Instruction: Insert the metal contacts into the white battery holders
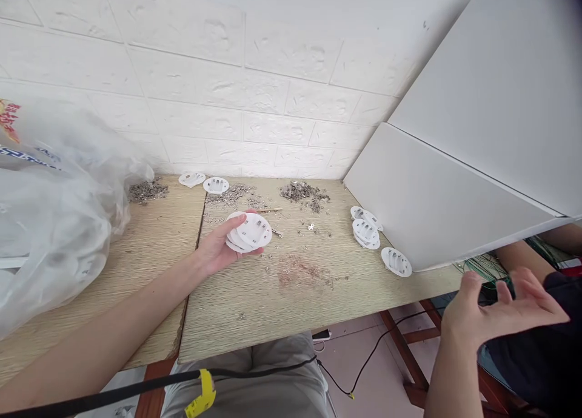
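A small stack of round white plastic discs [255, 232], with slots and metal clips on top, is in my left hand [219, 243]; the thumb presses on the upper face. My right hand [500, 312] is raised past the table's right front edge, fingers spread, holding nothing. More white discs [366, 232] lie piled against the grey-white panel, and a single disc [396, 261] lies nearer to my right hand. Beyond my left hand, small metal pieces [301, 192] are heaped on the table, and a thin stick [269, 210] lies just behind the stack.
A large clear plastic bag [68, 205] bulges over the table's left side. Two discs [216, 185] rest by the white brick wall [273, 78]. A tall panel [454, 199] walls off the right, where another person's arm [522, 257] shows. A black cable [150, 384] crosses my lap.
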Demonstrator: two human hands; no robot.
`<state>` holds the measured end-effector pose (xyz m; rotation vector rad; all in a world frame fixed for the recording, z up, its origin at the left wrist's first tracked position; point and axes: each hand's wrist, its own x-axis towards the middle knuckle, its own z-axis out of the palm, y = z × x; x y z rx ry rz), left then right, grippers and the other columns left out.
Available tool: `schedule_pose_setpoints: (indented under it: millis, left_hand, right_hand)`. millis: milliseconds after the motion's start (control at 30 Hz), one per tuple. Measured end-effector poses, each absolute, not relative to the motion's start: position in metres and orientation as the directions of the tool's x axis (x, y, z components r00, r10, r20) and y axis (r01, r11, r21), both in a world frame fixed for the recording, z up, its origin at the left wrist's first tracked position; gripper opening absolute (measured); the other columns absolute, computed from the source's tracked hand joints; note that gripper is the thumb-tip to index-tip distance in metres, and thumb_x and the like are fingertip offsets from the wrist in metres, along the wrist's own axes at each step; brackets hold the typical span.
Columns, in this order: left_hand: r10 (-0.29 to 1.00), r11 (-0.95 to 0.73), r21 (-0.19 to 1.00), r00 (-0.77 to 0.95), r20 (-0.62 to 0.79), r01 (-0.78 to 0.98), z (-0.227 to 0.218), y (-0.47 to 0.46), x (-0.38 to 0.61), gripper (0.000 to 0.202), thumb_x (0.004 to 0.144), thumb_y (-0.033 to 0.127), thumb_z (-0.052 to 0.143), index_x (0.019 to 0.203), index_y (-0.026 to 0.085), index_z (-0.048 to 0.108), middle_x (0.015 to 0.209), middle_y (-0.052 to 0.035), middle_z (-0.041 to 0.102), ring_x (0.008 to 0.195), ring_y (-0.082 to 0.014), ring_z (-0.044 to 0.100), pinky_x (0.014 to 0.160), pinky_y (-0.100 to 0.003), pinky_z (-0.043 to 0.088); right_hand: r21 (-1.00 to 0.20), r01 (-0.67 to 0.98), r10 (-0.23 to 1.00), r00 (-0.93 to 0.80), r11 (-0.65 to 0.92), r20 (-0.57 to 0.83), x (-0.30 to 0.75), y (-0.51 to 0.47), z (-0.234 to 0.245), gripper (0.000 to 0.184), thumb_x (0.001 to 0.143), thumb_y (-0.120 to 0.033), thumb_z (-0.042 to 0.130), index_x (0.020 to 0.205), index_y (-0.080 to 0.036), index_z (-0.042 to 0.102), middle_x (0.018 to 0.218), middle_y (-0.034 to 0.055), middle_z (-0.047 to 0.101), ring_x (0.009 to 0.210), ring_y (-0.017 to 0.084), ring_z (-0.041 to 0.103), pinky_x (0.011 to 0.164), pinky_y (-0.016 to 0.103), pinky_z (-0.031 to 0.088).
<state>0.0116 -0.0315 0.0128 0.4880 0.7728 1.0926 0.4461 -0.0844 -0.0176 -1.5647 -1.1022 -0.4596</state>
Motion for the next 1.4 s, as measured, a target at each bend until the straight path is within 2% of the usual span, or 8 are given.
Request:
schedule_pose_setpoints:
  millis: [33,100,167,233,333,500,767,1400]
  left_hand:
    - [0.918,0.395,0.7,0.241,-0.314,-0.594,0.013,-0.031,0.012,0.029,0.077,0.025,0.07,0.105,0.018,0.065,0.104,-0.0101,0.071,0.087,-0.0256,0.07,0.062,-0.036,0.061]
    - [0.92,0.39,0.712,0.234,-0.313,-0.584,0.012,-0.031,0.012,0.031,0.076,0.026,0.07,0.106,0.018,0.065,0.106,-0.0107,0.071,0.088,-0.0257,0.07,0.063,-0.035,0.061]
    - [0.923,0.386,0.72,0.231,-0.309,-0.576,0.011,-0.031,0.012,0.032,0.076,0.026,0.07,0.106,0.019,0.064,0.106,-0.0106,0.071,0.088,-0.0255,0.07,0.062,-0.035,0.061]
    - [0.921,0.389,0.719,0.233,-0.312,-0.576,0.01,-0.031,0.011,0.03,0.077,0.025,0.069,0.106,0.019,0.064,0.106,-0.0099,0.071,0.088,-0.0256,0.07,0.062,-0.035,0.061]
    - [0.916,0.401,0.705,0.236,-0.326,-0.585,0.01,-0.03,0.01,0.027,0.078,0.024,0.068,0.105,0.02,0.065,0.106,-0.0085,0.071,0.088,-0.0252,0.07,0.061,-0.036,0.061]
    - [0.911,0.413,0.692,0.248,-0.331,-0.592,0.012,-0.031,0.011,0.025,0.08,0.023,0.067,0.104,0.02,0.066,0.104,-0.0084,0.071,0.087,-0.0252,0.07,0.061,-0.037,0.061]
    - [0.904,0.427,0.684,0.268,-0.333,-0.592,0.011,-0.031,0.013,0.023,0.08,0.023,0.066,0.103,0.019,0.066,0.103,-0.0098,0.072,0.086,-0.0259,0.07,0.061,-0.037,0.061]
    - [0.905,0.42,0.631,0.253,-0.341,-0.652,0.007,-0.027,0.014,0.035,0.071,0.014,0.063,0.106,0.017,0.06,0.106,-0.0128,0.069,0.086,-0.027,0.07,0.059,-0.035,0.06]
  right_hand:
    - [-0.51,0.849,0.396,0.423,0.141,0.815,0.433,-0.086,-0.01,0.048,0.087,-0.049,0.051,0.126,-0.034,0.027,0.138,0.0125,0.043,0.131,0.028,0.045,0.106,0.057,0.039]
    - [-0.451,0.872,0.584,0.269,0.189,0.766,0.411,-0.077,0.003,0.044,0.085,-0.049,0.056,0.121,-0.027,0.045,0.127,0.0109,0.056,0.118,0.032,0.056,0.097,0.057,0.046]
    - [-0.446,0.883,0.82,0.145,0.146,0.554,0.396,-0.057,0.012,0.055,0.083,-0.052,0.059,0.128,-0.024,0.047,0.135,0.0122,0.054,0.118,0.033,0.057,0.093,0.054,0.049]
    - [-0.402,0.905,0.914,0.036,0.141,0.403,0.387,-0.032,0.014,0.066,0.084,-0.055,0.056,0.135,-0.017,0.04,0.141,0.0171,0.049,0.127,0.034,0.05,0.098,0.052,0.045]
    - [-0.277,0.956,0.975,-0.037,0.099,0.22,0.38,0.0,0.011,0.075,0.082,-0.054,0.059,0.14,-0.012,0.035,0.144,0.0212,0.044,0.133,0.035,0.042,0.104,0.05,0.04]
    - [-0.151,0.988,0.996,0.047,-0.034,0.081,0.371,0.02,0.01,0.06,0.086,-0.048,0.054,0.138,-0.019,0.042,0.129,0.0181,0.055,0.108,0.033,0.06,0.088,0.044,0.047]
    - [-0.007,0.998,0.973,0.061,-0.06,0.222,0.372,0.025,0.006,0.039,0.082,-0.028,0.05,0.119,-0.016,0.053,0.113,0.0154,0.06,0.093,0.03,0.061,0.074,0.037,0.045]
    - [-0.365,0.914,0.638,0.176,0.177,0.75,0.367,0.041,-0.003,0.034,0.063,-0.03,0.052,0.094,-0.021,0.042,0.099,0.0111,0.056,0.089,0.028,0.056,0.078,0.043,0.046]
